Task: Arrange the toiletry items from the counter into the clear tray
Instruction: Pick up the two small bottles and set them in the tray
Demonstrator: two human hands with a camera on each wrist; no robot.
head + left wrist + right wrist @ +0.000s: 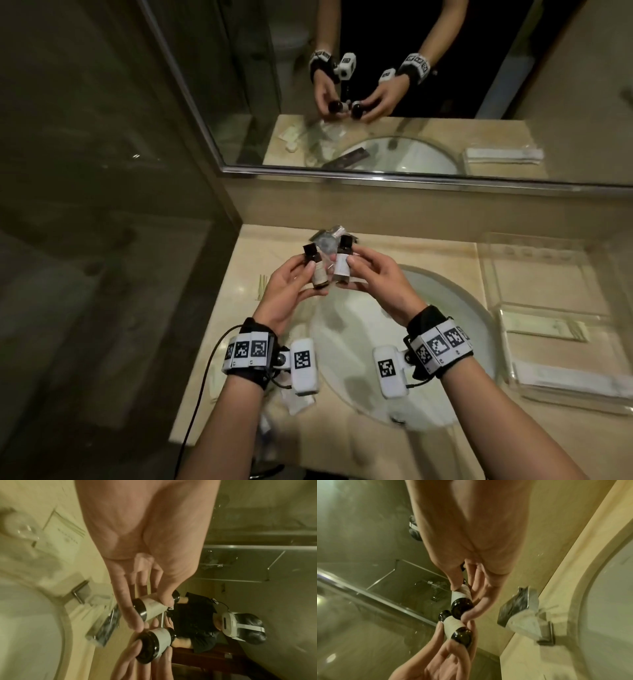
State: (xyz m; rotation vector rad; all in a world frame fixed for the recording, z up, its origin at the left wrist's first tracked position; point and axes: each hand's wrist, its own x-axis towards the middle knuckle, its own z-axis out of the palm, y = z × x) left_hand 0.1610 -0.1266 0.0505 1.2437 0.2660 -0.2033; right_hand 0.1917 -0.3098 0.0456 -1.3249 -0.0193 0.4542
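Note:
Two small dark bottles with pale labels and black caps are held up side by side above the sink's far rim. My left hand [303, 279] pinches the left bottle [317, 274] [153, 607] [453, 626] between thumb and fingers. My right hand [356, 265] pinches the right bottle [342, 265] [462, 600] [157, 642] the same way. The clear tray [541, 284] stands on the counter at the right, with flat white packets [565, 377] lying in its near part.
A white sink [404, 342] fills the middle of the beige counter [260, 246]. Crinkled clear and dark packets [329, 236] lie at the back behind the bottles, thin sticks [262, 286] at the left. A mirror [376, 85] rises behind, a glass wall [102, 205] to the left.

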